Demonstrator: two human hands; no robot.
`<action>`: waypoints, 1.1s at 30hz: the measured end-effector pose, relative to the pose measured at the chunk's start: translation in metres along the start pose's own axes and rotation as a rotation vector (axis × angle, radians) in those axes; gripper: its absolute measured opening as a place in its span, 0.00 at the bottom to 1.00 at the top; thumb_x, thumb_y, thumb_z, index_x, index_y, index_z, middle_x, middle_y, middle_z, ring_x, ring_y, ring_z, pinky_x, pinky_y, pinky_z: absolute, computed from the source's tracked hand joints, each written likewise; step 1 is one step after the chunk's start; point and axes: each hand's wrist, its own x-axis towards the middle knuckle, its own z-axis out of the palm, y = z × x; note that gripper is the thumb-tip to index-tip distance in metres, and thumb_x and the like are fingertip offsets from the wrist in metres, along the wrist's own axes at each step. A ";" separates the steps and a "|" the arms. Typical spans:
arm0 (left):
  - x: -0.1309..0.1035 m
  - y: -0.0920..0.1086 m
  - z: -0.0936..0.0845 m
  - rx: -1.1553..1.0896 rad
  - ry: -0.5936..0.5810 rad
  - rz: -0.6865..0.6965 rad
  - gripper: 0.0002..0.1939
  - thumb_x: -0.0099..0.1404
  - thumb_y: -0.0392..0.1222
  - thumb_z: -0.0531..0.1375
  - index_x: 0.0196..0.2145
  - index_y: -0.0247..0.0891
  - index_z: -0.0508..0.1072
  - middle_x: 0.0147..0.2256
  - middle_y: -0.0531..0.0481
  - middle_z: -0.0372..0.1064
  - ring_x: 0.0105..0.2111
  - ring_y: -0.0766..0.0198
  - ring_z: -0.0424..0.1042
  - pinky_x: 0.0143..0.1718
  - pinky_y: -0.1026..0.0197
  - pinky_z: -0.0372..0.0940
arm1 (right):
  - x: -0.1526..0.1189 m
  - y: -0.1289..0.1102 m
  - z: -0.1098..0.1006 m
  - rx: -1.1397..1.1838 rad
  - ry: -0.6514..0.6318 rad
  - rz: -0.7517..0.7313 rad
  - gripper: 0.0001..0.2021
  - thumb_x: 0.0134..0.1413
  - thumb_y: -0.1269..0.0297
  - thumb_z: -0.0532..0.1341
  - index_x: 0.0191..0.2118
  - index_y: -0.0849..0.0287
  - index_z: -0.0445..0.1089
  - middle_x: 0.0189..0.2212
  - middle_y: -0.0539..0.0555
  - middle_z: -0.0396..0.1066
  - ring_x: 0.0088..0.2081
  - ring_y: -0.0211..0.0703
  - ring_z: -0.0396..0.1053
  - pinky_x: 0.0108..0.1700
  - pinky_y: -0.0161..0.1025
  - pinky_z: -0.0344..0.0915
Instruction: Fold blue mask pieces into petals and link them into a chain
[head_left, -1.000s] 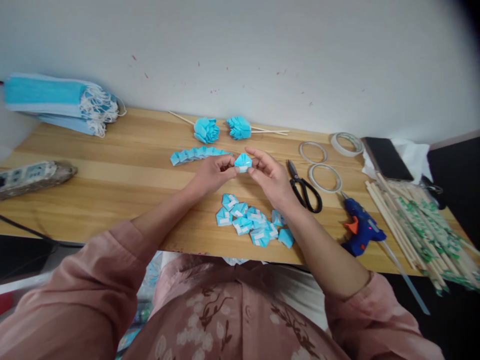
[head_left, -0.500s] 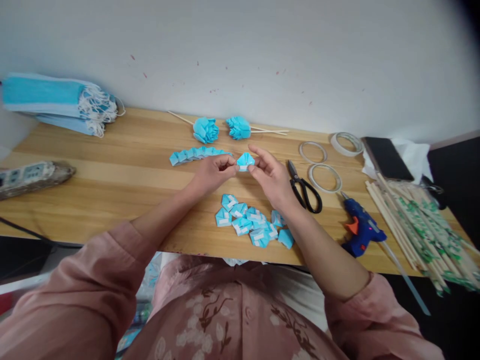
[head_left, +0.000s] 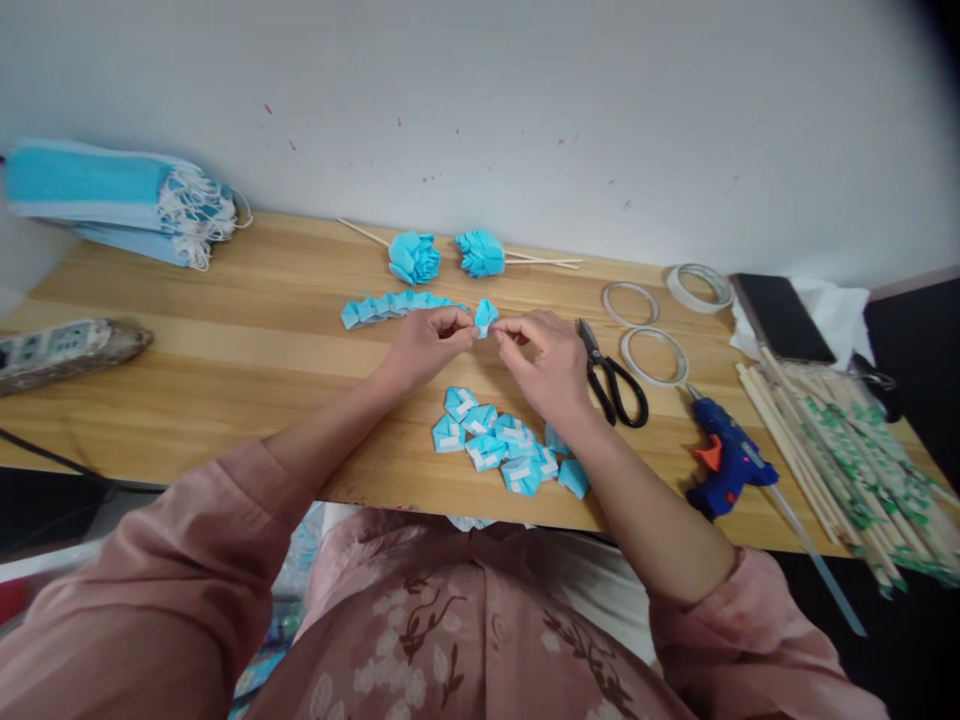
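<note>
Between my two hands, above the middle of the table, is a small folded blue petal with a whitish strip at its lower edge. My left hand pinches its left lower corner. Thumb and forefinger of my right hand are closed at its right lower edge. Behind my left hand runs a row of overlapping blue folded pieces. Nearer to me lies a loose group of blue folded pieces with white tape strips, partly hidden by my right forearm.
Two blue flowers on sticks lie at the back. Right of my hand are black-handled scissors, tape rolls, a blue glue gun, a phone and bundled sticks. Stacked masks and a power strip are left.
The petal looks narrower and its sides have drawn together. My right fingers, spread beside it before, have curled in to a pinch at its lower edge. My left hand has hardly moved.
</note>
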 end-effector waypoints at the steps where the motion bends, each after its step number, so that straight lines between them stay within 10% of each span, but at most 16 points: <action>1: 0.000 0.000 0.000 0.005 -0.002 0.001 0.08 0.58 0.42 0.60 0.24 0.36 0.70 0.22 0.56 0.62 0.24 0.71 0.57 0.27 0.65 0.53 | 0.000 0.001 0.000 0.002 -0.009 -0.002 0.07 0.62 0.67 0.60 0.35 0.52 0.76 0.34 0.51 0.78 0.36 0.46 0.73 0.45 0.47 0.63; 33: -0.001 -0.004 0.000 0.095 -0.013 0.098 0.10 0.59 0.43 0.60 0.23 0.36 0.71 0.22 0.54 0.63 0.24 0.69 0.59 0.27 0.65 0.55 | -0.001 0.005 0.003 0.125 -0.069 0.047 0.09 0.61 0.66 0.60 0.34 0.54 0.78 0.32 0.52 0.79 0.36 0.47 0.74 0.41 0.45 0.66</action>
